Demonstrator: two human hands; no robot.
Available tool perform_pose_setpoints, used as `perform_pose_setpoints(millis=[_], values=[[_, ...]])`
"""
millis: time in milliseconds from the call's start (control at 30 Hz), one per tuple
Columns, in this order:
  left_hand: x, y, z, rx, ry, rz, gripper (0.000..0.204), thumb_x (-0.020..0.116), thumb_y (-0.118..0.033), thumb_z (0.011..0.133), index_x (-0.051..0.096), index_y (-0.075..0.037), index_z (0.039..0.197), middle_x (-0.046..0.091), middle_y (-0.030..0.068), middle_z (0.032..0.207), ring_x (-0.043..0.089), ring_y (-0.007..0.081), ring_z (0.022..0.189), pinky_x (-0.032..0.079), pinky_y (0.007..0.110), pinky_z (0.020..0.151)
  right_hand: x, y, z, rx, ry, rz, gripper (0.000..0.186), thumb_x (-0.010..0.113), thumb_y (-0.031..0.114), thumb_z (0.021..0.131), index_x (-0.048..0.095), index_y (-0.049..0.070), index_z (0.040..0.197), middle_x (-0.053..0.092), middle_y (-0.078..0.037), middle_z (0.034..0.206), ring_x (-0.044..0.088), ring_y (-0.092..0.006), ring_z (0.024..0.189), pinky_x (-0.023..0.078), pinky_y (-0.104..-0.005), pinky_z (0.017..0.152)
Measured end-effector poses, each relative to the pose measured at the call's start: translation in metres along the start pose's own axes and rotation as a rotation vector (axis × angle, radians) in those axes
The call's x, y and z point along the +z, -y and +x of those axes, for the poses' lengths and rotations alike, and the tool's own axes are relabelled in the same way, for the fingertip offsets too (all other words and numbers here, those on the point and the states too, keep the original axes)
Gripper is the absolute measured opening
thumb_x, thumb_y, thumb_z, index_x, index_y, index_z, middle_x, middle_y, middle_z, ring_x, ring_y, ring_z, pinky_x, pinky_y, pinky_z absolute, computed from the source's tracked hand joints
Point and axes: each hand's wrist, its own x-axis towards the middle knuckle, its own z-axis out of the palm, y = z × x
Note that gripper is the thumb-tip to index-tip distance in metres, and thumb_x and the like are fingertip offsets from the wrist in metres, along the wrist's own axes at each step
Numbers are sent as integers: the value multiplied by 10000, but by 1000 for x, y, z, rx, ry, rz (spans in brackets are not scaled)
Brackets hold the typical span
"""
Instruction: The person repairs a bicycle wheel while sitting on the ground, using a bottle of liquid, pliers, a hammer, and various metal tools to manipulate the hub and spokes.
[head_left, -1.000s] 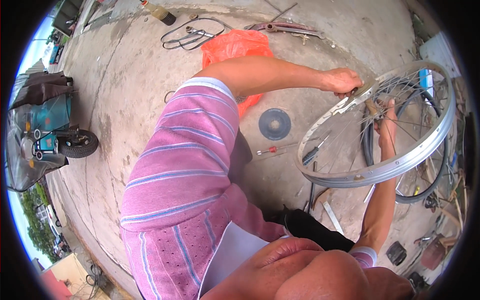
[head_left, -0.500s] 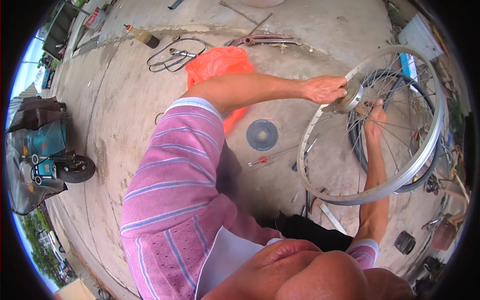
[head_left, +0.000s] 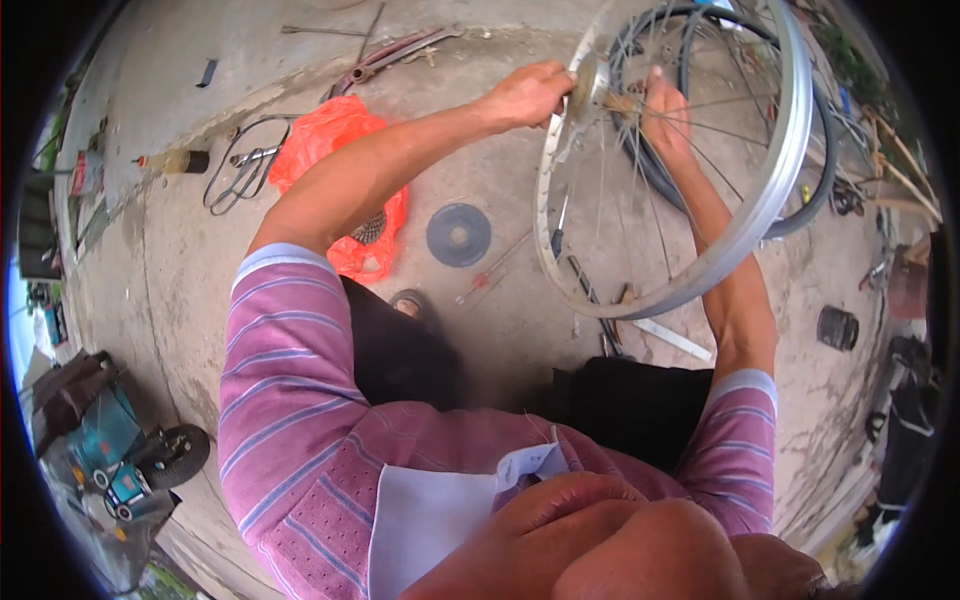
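A bare silver bicycle wheel (head_left: 795, 130), with spokes and no tyre on its rim, is held up off the ground and tilted. My left hand (head_left: 535, 95) closes on the wide metal hub (head_left: 592, 85) at its outer side; the fingertips are partly hidden. Through the spokes, my right hand (head_left: 667, 118) is at the hub's other end, its fingers around the brownish axle part. The exact grip there is partly covered by spokes.
Behind the wheel lies a black tyre (head_left: 828, 150). On the concrete are an orange plastic bag (head_left: 310, 140) with a sprocket cluster (head_left: 370, 229), a grey disc (head_left: 458, 236), a red-handled screwdriver (head_left: 478, 281), a black strap (head_left: 222, 190) and a bottle (head_left: 182, 161). A three-wheeled vehicle (head_left: 125, 480) stands left.
The wheel, with both hands on it, sits further left and higher in the picture. My view has turned, so the ground items have shifted left. My grip looks the same.
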Motion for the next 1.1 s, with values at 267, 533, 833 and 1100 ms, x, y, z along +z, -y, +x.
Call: perform_pose_setpoints(millis=[267,533,833,1100], values=[[-37,8,2,39,59,-21,434,482,-422,1057,599,-17,1159,692,95,996,652,153,780,512,303,674,-7,0,1,-10,51,10,673,296,532,1065,672,-21,994,649,-329,1023,592,-525,1039,447,-539,901],[-25,18,-8,371,180,187,977,814,-424,831,289,-48,1564,439,197,1520,528,283,1332,487,422,1070,2,2,-2,1,22,26,709,297,555,1056,686,-28,959,668,-310,954,623,-506,1001,462,-516,882],[-13,20,-6,260,104,192,806,793,-440,861,444,2,1437,608,185,1354,699,231,1014,546,369,889,0,0,-6,-32,-10,104,758,285,603,1048,745,1,1065,718,-269,970,674,-413,1013,479,-447,946],[-31,5,-4,170,249,169,470,597,-421,1004,604,-16,1242,695,101,1182,697,165,940,544,330,794,3,-10,7,-21,24,15,756,302,608,1042,743,-7,1058,714,-271,983,670,-426,1014,477,-451,944]])
